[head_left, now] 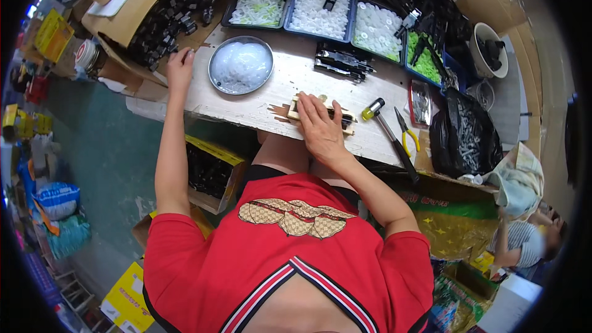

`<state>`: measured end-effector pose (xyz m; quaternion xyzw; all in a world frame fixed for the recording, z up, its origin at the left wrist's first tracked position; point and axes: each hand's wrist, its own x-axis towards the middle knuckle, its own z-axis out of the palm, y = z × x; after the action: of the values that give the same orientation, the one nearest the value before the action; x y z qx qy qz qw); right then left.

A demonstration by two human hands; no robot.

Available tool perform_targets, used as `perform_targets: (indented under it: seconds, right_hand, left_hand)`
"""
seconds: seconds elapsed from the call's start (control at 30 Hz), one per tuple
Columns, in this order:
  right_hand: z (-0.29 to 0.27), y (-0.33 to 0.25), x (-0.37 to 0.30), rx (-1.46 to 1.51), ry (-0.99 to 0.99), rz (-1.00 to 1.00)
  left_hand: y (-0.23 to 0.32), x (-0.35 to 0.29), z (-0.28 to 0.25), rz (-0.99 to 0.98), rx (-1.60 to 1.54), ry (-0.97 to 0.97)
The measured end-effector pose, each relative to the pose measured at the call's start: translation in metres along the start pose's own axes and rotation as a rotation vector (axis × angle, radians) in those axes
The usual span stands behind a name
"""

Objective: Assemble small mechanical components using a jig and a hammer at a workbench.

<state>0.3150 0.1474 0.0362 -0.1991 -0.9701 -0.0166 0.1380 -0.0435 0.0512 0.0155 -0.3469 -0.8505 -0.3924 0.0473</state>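
My right hand [322,131] lies over a small wooden fixture [348,131] at the table's front edge. Its fingers stretch across the left part of the wood and its thumb is apart at the right. A black part [346,119] sits in the fixture, partly hidden by the hand. My left hand [180,69] is out to the left with curled fingers, beside a cardboard box [112,24] full of black parts [179,23]. Whatever those fingers hold, if anything, is too small to make out. Between the hands stands a round metal dish [211,74] with a whitish, shiny mound [242,63].
Blue trays [287,17] of white and green pieces line the back. Black parts [340,61] lie before them. On the right are a hammer [388,129], yellow-handled pliers [407,134] and a black bag [456,123]. Another person [524,243] is at lower right.
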Motion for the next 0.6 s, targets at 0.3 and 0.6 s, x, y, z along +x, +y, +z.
perform_targets:
  seconds: [0.3,0.6]
  right_hand:
    - [-0.005,0.013,0.002,0.308,0.143,0.105]
    - [-0.012,0.04,-0.019,0.44,0.303,0.271]
  left_hand:
    - [0.154,-0.067,0.01,-0.206,-0.758,-0.808]
    - [0.191,-0.1,0.056,0.325,-0.142,-0.774]
